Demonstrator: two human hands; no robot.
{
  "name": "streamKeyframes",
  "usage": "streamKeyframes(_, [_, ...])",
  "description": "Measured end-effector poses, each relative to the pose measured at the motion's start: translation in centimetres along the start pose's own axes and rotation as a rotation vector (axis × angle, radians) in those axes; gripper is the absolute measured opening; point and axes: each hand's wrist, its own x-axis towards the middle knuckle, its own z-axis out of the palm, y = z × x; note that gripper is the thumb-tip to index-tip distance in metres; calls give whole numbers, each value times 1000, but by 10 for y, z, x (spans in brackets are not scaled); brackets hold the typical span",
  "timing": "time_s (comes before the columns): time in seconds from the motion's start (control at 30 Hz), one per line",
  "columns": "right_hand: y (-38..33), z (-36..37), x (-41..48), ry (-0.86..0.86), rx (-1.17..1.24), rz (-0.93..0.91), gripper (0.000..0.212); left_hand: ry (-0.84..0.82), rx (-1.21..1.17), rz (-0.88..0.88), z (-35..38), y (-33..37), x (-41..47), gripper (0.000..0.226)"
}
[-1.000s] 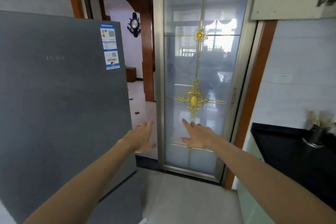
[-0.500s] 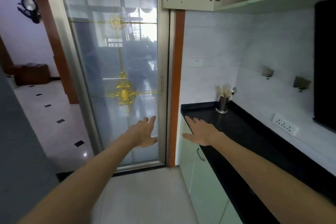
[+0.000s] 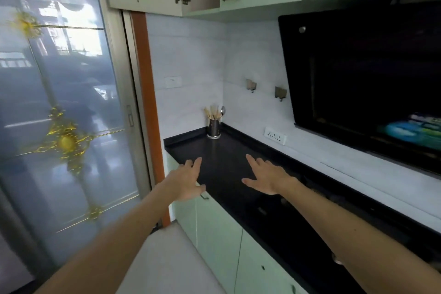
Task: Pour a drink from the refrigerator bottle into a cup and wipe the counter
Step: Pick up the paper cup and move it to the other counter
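The task surface is the glossy black stone table (image 3: 226, 150). It starts at the orange door frame (image 3: 148, 114) and runs along the white tiled wall toward the right. A raised black lip lines its back edge. Pale green cabinet doors (image 3: 219, 234) sit below it. A cylindrical steel utensil holder (image 3: 213, 129) with wooden chopsticks and a spoon stands upright in the table's far corner, against the wall.

The left hand (image 3: 186, 179) is extended palm down with its fingers straight and slightly spread, and it holds nothing. It lies over the table's front edge near the left end. The right hand (image 3: 268, 178) is in the same flat, empty posture over the table's middle. Contact with the surface cannot be determined for either hand.

A white socket strip (image 3: 275, 135) is mounted on the wall above the back lip. A black glass range hood (image 3: 358, 79) hangs to its right.

Difference from 1.0 s ago: the view has turned right. The grey refrigerator has left the picture. The frosted glass sliding door with gold ornaments (image 3: 71, 102) has shifted from centre to the left side. The table now fills the centre. Both hands keep the same flat posture.
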Motion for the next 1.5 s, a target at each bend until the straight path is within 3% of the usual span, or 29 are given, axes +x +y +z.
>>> streamKeyframes(0.33, [32,16,-121,-23,-10,241,83,-53,40,242,21,72,-26,88])
streamKeyframes(0.83, [147,33,-341,-68,-76,663,78,-146,60,692,62,280,-53,88])
streamKeyframes(1.5, [264,72,-600,-65,63,925,83,-224,102,914,137,538,-172,88])
